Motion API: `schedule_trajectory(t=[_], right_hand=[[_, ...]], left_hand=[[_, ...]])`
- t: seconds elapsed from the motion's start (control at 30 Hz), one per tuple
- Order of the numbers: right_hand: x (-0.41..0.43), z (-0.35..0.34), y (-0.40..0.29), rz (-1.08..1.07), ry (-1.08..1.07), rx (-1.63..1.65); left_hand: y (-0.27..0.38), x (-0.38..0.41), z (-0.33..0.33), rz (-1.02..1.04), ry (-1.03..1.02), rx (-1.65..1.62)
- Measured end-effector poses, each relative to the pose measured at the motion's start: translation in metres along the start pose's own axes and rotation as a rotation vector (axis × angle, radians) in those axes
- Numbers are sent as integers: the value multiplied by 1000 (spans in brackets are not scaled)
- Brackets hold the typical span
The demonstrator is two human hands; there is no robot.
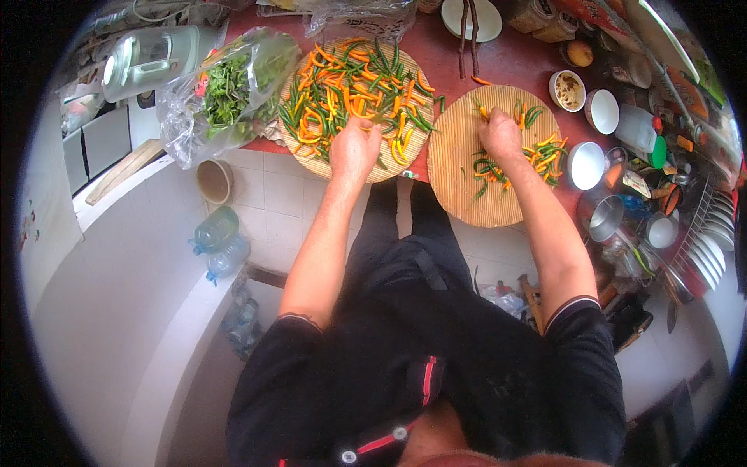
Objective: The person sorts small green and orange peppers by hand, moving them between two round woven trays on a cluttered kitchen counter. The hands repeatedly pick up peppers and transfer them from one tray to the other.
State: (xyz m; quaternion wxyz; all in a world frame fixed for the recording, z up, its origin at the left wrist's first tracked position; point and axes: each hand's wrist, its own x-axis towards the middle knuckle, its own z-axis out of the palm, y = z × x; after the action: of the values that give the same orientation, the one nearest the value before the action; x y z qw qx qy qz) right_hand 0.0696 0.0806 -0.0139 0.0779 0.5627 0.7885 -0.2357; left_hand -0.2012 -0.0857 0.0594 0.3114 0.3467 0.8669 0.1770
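Note:
Green, orange and yellow chili peppers [330,96] cover a round slatted tray [303,160] at the left. My left hand [356,145] is at that tray's near part, fingertips among the peppers; whether it grips one is hard to tell. A second round slatted tray [496,210] lies to the right, partly over the table's edge. Above it my right hand [501,134] has its fingers closed on a yellow-green chili pepper [481,108], whose end sticks out at the upper left. Smaller groups of peppers [545,160] lie on this tray's right and near parts.
A clear plastic bag of leafy greens [224,90] lies left of the trays on the red table [426,55]. Behind stands a bowl [489,20] with two brown sticks [463,41] across it. White bowls [585,166], jars and a dish rack [694,227] crowd the right side.

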Motion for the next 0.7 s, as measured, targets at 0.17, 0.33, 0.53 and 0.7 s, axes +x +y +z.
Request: schedule_trajectory(t=[0.17,0.33,0.53,0.7], right_hand=[[-2,5,-1,8,84,95],[0,-24,-68,-65,26,243],[40,-17,-143,-82,-157,214],[34,0,-142,-31,-24,308]], left_hand=[[-16,-2,-11,37,51,-73],[-25,-22,-19,66,-33,-125],[-35,-51,-9,40,-154,-165],[-40,-62,-7,50,-185,-195]])
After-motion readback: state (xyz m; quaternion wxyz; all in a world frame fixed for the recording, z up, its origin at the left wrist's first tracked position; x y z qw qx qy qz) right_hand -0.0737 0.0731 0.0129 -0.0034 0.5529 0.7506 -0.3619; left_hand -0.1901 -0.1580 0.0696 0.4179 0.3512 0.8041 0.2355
